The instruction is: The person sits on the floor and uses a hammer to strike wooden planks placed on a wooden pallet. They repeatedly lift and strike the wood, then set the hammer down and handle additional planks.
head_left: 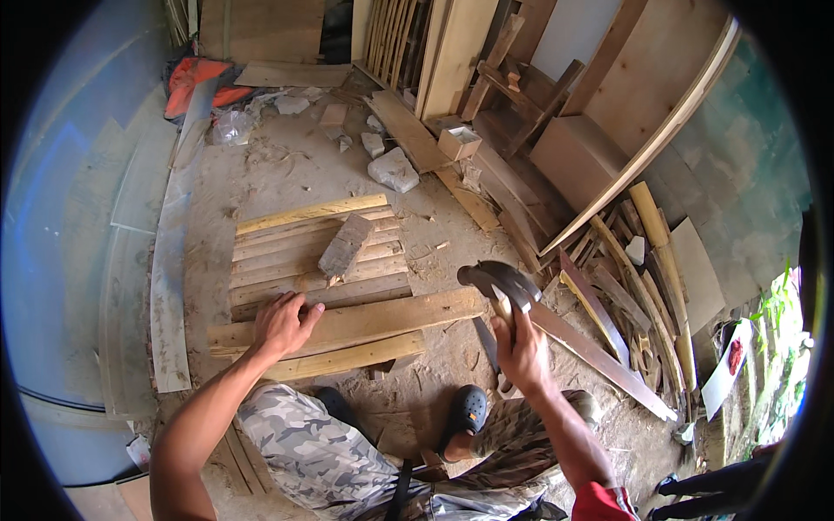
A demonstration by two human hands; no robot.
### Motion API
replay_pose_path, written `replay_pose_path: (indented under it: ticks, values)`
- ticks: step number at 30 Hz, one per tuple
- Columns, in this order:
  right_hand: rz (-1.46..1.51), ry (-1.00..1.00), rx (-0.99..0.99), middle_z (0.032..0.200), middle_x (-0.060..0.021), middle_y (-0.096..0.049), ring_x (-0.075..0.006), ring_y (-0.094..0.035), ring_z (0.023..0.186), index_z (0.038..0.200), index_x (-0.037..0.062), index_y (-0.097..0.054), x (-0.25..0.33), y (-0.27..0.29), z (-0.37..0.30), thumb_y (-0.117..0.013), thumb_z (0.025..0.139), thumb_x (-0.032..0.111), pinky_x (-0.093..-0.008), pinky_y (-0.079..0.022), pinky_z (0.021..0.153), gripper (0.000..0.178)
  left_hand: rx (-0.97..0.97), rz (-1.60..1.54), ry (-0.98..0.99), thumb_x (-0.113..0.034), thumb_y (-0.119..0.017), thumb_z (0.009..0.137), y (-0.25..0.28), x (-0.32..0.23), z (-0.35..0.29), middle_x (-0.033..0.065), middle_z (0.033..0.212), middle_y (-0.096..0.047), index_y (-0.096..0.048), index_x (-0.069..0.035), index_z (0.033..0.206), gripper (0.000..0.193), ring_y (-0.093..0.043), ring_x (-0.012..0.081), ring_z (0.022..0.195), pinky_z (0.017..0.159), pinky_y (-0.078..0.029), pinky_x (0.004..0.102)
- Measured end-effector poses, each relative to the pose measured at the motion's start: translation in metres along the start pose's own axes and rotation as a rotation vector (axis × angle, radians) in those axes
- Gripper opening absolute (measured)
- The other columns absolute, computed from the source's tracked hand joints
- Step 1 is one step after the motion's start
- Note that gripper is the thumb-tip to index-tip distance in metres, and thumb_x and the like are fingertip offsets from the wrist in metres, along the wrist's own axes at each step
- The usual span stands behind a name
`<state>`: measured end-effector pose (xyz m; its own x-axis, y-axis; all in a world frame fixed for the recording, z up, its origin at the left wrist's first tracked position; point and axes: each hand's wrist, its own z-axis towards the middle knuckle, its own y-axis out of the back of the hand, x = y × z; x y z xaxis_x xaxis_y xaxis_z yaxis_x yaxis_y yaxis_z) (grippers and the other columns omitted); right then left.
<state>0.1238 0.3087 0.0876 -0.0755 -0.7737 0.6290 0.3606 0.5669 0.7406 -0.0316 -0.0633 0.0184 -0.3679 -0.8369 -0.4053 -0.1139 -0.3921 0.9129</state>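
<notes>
My left hand [285,326] is on a thick wooden plank [391,318], its fingers bent over the far edge and the thumb lying to the right. In my right hand [521,352] is a claw hammer [504,283], its dark head raised near the plank's right end. Beyond the plank, several narrow wooden slats [313,253] lie side by side on the ground. A rough block [346,247] rests across them. A yellowish board [347,354] with nail marks lies on the near side of the plank. The hammer's grip is mostly hidden by my fingers.
A handsaw [599,360] lies right of my hand, its handle hidden. Scrap wood [643,295] is heaped at the right, beside a wooden cabinet [599,130]. A pale stone [393,170] and a small box [460,142] sit farther off. A long strip [174,260] runs along the left.
</notes>
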Motion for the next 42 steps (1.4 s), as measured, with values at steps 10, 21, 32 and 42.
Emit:
replay_pose_path:
  ticks: [10, 21, 32, 42]
  values:
    - [-0.06, -0.007, 0.113, 0.075, -0.0239, -0.067, -0.0455, -0.067, 0.067, 0.106, 0.0078, -0.054, -0.011, -0.011, -0.009, -0.059, 0.1, 0.036, -0.0524, -0.053, 0.058, 0.029, -0.03, -0.019, 0.007, -0.051, -0.055, 0.097, -0.004, -0.005, 0.001, 0.0171, 0.093, -0.066, -0.061, -0.003, 0.087, 0.05, -0.064, 0.0392, 0.089, 0.078, -0.05, 0.0491]
    - [0.089, -0.26, 0.073, 0.071, -0.0223, -0.063, -0.0396, -0.064, 0.063, 0.108, 0.001, -0.058, -0.055, -0.014, -0.051, -0.058, 0.101, 0.036, -0.0492, -0.048, 0.062, 0.036, -0.113, -0.087, -0.056, -0.048, -0.068, 0.089, -0.008, -0.002, -0.006, 0.0131, 0.09, -0.065, -0.063, -0.004, 0.092, 0.045, -0.064, 0.0346, 0.088, 0.08, -0.049, 0.0455]
    - [0.858, -0.773, 0.129, 0.071, -0.0018, -0.053, -0.0117, -0.053, 0.05, 0.098, 0.0024, -0.055, -0.085, -0.018, -0.072, -0.06, 0.102, 0.039, -0.0302, -0.046, 0.043, 0.037, -0.265, 0.29, -0.438, -0.063, -0.081, 0.069, -0.011, -0.019, -0.026, 0.0076, 0.108, -0.06, -0.068, -0.012, 0.112, 0.068, -0.058, 0.0294, 0.098, 0.09, -0.046, 0.0426]
    - [0.956, -0.774, 0.142, 0.073, -0.0021, -0.053, -0.0127, -0.052, 0.051, 0.098, 0.004, -0.054, -0.086, -0.014, -0.072, -0.062, 0.101, 0.036, -0.0305, -0.045, 0.044, 0.033, -0.398, 0.235, -0.071, -0.048, -0.065, 0.093, -0.014, -0.017, 0.004, 0.0093, 0.113, -0.067, -0.065, -0.012, 0.119, 0.045, -0.06, 0.0302, 0.11, 0.099, -0.038, 0.0444]
